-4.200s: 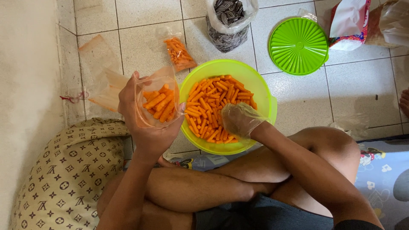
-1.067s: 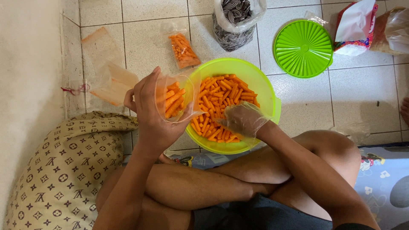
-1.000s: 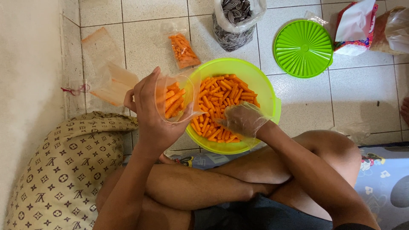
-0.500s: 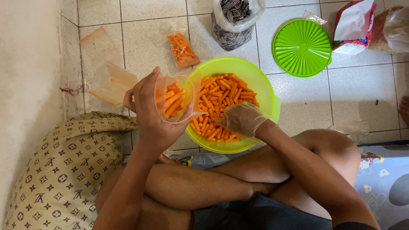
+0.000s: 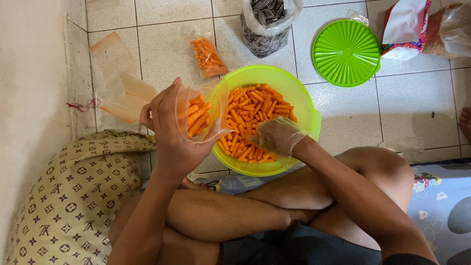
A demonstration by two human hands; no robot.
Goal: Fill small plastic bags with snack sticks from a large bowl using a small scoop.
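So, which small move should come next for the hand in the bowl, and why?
Probably the right hand should lift a pinch of orange sticks over to the small bag. The left hand holds that bag open, tilted toward the green bowl, and it looks only partly filled.

A home floor: pale tiled floor [image 5: 422, 113], a patterned cushion [image 5: 68, 196], a green bowl [image 5: 304, 105] of orange snack sticks [image 5: 255, 110]

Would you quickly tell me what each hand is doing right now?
Left hand: closed around a small clear bag partly filled with orange snack sticks.
Right hand: in a clear plastic glove, down among the sticks in the green bowl; grip cannot be told.
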